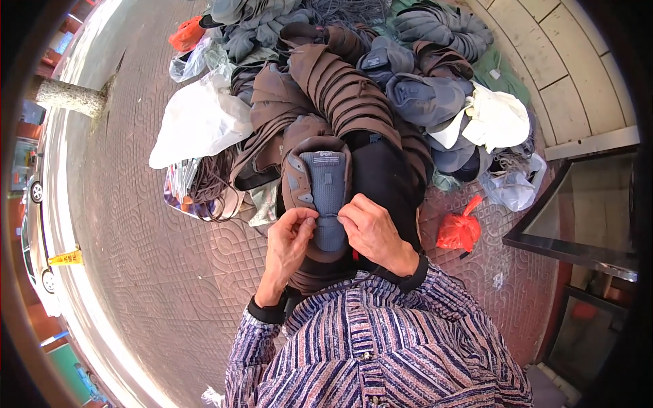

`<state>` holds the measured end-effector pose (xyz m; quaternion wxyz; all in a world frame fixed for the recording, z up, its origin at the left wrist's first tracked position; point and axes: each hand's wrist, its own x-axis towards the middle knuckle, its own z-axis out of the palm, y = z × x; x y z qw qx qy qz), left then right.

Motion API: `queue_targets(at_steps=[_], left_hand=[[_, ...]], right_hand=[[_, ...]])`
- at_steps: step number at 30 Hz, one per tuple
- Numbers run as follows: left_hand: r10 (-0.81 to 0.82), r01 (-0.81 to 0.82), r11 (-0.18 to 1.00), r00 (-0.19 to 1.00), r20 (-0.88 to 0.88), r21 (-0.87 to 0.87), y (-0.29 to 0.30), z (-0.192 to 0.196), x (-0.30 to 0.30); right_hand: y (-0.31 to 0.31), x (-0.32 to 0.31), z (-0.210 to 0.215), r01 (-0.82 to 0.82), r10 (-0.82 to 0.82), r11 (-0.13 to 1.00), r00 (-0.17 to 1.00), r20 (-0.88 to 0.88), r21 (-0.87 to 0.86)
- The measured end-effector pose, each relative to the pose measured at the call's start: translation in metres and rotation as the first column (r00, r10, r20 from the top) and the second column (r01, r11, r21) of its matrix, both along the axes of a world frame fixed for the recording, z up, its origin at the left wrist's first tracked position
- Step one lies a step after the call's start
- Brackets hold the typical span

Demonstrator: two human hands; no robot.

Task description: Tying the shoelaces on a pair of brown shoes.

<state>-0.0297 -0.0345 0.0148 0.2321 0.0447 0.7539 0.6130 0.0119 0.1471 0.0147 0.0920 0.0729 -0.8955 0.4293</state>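
Observation:
A brown shoe upper (296,178) with a grey-blue ribbed tongue (329,178) lies across my lap, its toe toward me. My left hand (289,248) is closed in a pinch of thumb and forefinger at the left edge of the tongue. On the opposite edge my right hand (373,230) pinches in the same way. Between the fingertips a thin dark strand, which looks like a shoelace (328,216), crosses the lower tongue. The left side of the upper shows bare eyelets; my right fingers hide part of the other side.
Beyond my knees are stacked brown uppers (343,92), grey uppers (425,98) and a bundle of brown laces (212,182). A white bag (203,122) is left of them, a red bag (458,231) on the paving at right. A dark-framed glass panel (578,211) stands far right.

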Motion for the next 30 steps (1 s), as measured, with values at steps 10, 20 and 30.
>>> queue_targets(at_steps=[10, 20, 30], left_hand=[[0.000, -0.001, 0.999, 1.000, -0.011, -0.045, 0.004, 0.003, 0.000], [-0.091, 0.042, 0.984, 0.954, -0.284, -0.175, 0.008, 0.009, 0.003], [0.159, -0.199, 0.926, 0.976, -0.145, -0.321, 0.037, 0.017, 0.007]], right_hand=[[0.002, -0.002, -0.002, -0.034, 0.034, 0.999, 0.999, 0.000, -0.005], [-0.005, -0.003, -0.002, 0.049, 0.005, 0.969, 0.975, 0.221, -0.241], [-0.004, 0.010, -0.004, 0.181, -0.158, 0.966, 0.979, 0.132, -0.185]])
